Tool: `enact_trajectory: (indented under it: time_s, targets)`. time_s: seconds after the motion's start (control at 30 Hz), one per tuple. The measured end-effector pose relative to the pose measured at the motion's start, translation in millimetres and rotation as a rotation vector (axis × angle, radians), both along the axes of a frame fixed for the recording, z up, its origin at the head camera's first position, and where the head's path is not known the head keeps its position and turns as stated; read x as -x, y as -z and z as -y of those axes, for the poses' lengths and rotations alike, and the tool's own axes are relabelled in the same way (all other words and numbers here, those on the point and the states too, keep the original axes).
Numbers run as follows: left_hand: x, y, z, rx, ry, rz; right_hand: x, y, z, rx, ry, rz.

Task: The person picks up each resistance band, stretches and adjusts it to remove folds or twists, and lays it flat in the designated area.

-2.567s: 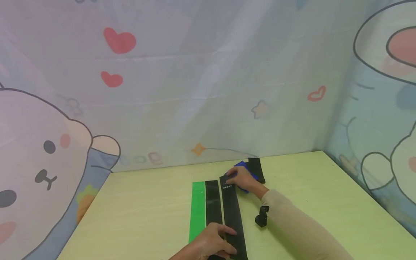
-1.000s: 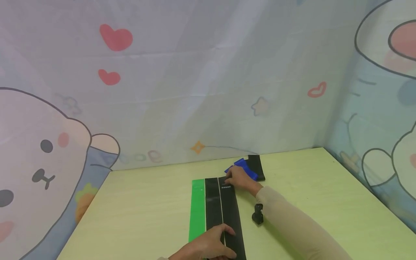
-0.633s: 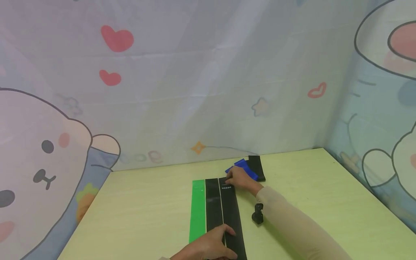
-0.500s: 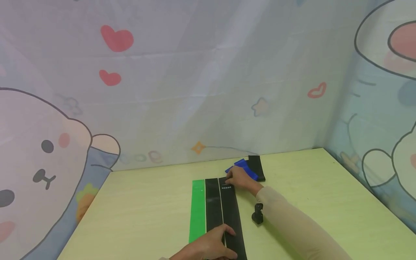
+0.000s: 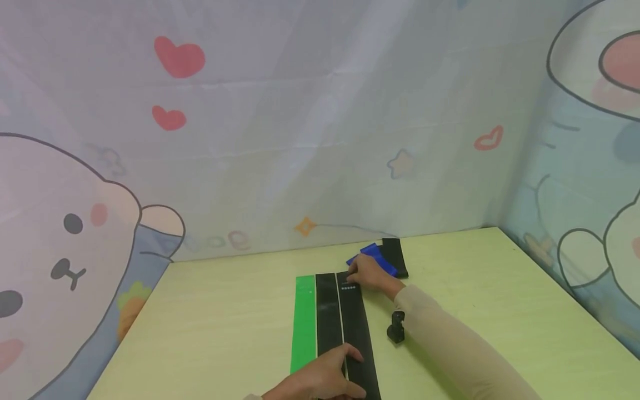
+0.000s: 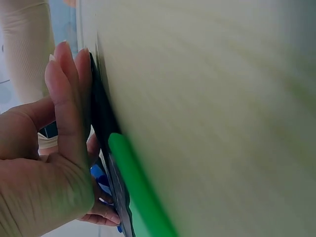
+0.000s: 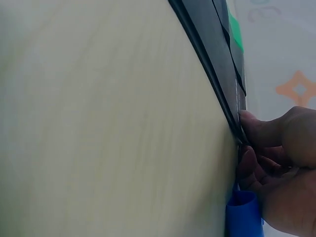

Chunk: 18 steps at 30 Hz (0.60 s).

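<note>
Three flat resistance bands lie lengthwise side by side in the head view: a green resistance band, a plain black resistance band and, on the right, a black resistance band with white dots. Only a thin line of table shows between the two black ones. My right hand pinches the dotted band's far end between thumb and fingers, as the right wrist view shows. Toward the near end, my left hand rests on the black bands, fingers extended in the left wrist view. The near ends are hidden or out of frame.
Behind my right hand, a blue band lies folded against a folded black band. A black wrist camera hangs under my right sleeve. A printed cloth stands along the back of the pale table.
Since the oldest frame, the dotted black band has shifted left, closing most of its gap to the plain black one; my right hand moved slightly left with it. Over the last second both hands stay put.
</note>
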State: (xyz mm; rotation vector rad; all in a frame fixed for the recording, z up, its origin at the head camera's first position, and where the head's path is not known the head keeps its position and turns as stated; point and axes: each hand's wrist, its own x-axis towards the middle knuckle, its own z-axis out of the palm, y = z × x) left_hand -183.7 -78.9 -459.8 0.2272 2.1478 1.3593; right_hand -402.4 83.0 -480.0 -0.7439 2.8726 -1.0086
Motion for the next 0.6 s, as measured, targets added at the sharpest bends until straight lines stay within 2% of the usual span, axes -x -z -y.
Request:
enact_trajectory:
  time_s: [0.13,0.37,0.6]
  targets:
    - [-0.3,-0.5,-1.8,0.029,-0.003,-0.008,1.3,1.3,-0.5,-0.003,0.005,-0.008]
    - [-0.6,0.4,-1.0,-0.004,0.003,-0.002,1.2,1.2,-2.2,0.034,0.016,-0.006]
    - [-0.5,-5.6,-1.5,0.035,-0.001,0.0,2.0,-2.2,-3.5,0.068,0.015,-0.024]
